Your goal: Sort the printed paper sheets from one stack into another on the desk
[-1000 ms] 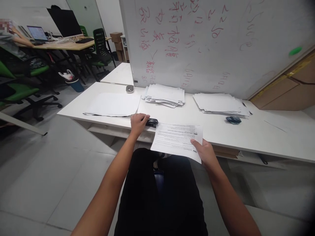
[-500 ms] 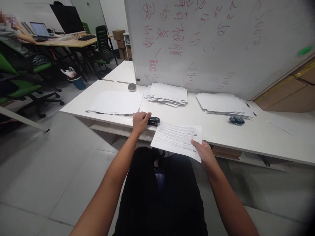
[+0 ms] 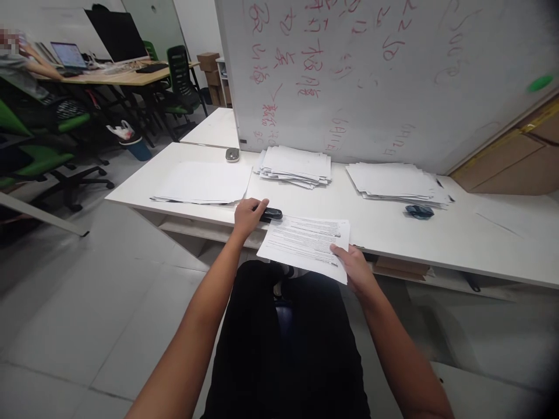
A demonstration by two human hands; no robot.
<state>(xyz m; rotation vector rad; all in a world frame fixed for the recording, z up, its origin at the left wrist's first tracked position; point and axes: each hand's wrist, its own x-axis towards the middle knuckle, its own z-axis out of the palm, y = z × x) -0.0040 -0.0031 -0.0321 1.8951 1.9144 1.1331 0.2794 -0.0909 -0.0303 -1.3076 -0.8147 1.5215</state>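
Note:
My left hand [image 3: 247,214] is closed over a black stapler [image 3: 271,215] lying at the front edge of the white table [image 3: 393,233]. My right hand [image 3: 351,268] pinches the lower right corner of a printed sheet of paper [image 3: 305,242], which hangs partly past the table's front edge, its top left corner close to the stapler. Both forearms reach out over my dark-clothed lap.
Three paper piles lie on the table: a flat one at the left [image 3: 203,183], a stack in the middle [image 3: 294,166] and another at the right [image 3: 397,183]. A small dark object [image 3: 419,211] sits by the right pile. A whiteboard [image 3: 371,70] stands behind. A person sits at far-left desks.
My right hand has drawn the printed sheet a little to the left, toward the stapler. My left hand has stayed on the stapler.

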